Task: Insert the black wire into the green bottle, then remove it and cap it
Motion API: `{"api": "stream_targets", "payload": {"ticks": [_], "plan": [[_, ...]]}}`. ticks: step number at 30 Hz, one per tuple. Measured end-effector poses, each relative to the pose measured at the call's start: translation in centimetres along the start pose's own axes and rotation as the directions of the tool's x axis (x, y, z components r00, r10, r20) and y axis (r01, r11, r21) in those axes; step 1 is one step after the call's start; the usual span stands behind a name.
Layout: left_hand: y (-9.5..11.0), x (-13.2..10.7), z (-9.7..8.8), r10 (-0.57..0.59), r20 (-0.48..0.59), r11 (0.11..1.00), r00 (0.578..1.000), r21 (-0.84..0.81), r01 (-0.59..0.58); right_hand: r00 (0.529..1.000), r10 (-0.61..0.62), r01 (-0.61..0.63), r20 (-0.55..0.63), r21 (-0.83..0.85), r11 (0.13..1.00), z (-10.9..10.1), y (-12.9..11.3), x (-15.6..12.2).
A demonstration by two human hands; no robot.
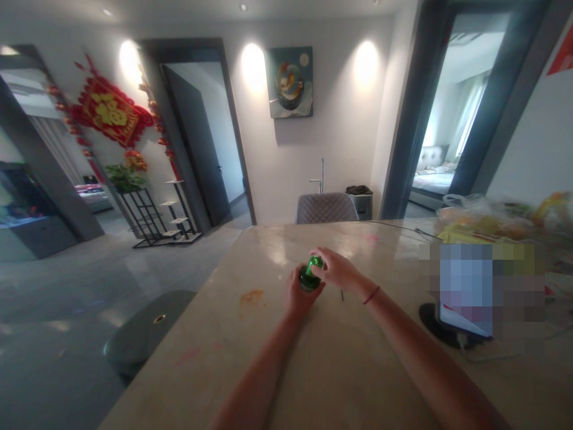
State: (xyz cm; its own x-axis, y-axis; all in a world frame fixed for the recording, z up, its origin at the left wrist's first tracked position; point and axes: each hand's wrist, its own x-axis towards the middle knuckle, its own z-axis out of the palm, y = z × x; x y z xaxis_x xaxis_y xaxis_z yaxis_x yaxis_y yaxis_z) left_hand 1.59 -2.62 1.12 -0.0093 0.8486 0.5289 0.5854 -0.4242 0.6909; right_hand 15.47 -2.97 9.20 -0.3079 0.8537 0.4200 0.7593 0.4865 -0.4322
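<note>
My left hand [299, 297] is wrapped round a small dark green round container [308, 282] at the middle of the table. Above its mouth, my right hand [335, 269] has its fingers closed on a shiny bright green rounded piece [315, 263]. The two green parts meet or overlap; I cannot tell whether they are joined. My fingers hide much of both. A short thin dark stick [342, 295] lies on the table just right of my hands.
The pale stone table [201, 370] has an orange stain [251, 297] left of my hands. At right stand a phone [465, 304] on a black stand with a cable, and plastic bags [474, 212]. A grey chair [326, 208] is beyond the far edge, a green stool [147, 328] at left.
</note>
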Motion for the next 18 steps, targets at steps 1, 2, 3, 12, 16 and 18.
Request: {"api": "stream_targets", "payload": {"ticks": [1,2,3,12,16,18], "plan": [[0.1,-0.1,0.0,0.0,0.001,1.0,1.0,0.015,0.0,1.0,0.022,-0.021,0.008,-0.03,0.999,0.0,0.0,0.0],[0.2,-0.2,-0.1,0.004,0.006,1.0,1.0,0.026,-0.004,0.998,0.059,-0.058,0.016,-0.063,0.996,-0.1,-0.1,0.0],[0.3,-0.2,-0.1,0.011,0.011,0.999,1.0,0.034,-0.011,0.994,0.104,-0.102,0.021,-0.095,0.99,-0.2,-0.2,0.0],[0.2,-0.1,0.0,0.047,0.048,0.997,0.998,0.056,-0.049,0.97,-0.15,0.155,0.194,-0.011,0.988,-2.0,-0.2,-0.8],[0.0,-0.1,0.2,0.087,0.014,0.994,0.996,0.072,-0.088,0.987,0.053,-0.03,0.148,-0.154,0.988,-1.9,-0.7,-0.6],[-0.1,-0.2,0.3,0.105,0.005,0.991,0.994,0.086,-0.105,0.984,0.092,-0.062,0.155,-0.185,0.981,-1.8,-0.6,-0.5]]}}
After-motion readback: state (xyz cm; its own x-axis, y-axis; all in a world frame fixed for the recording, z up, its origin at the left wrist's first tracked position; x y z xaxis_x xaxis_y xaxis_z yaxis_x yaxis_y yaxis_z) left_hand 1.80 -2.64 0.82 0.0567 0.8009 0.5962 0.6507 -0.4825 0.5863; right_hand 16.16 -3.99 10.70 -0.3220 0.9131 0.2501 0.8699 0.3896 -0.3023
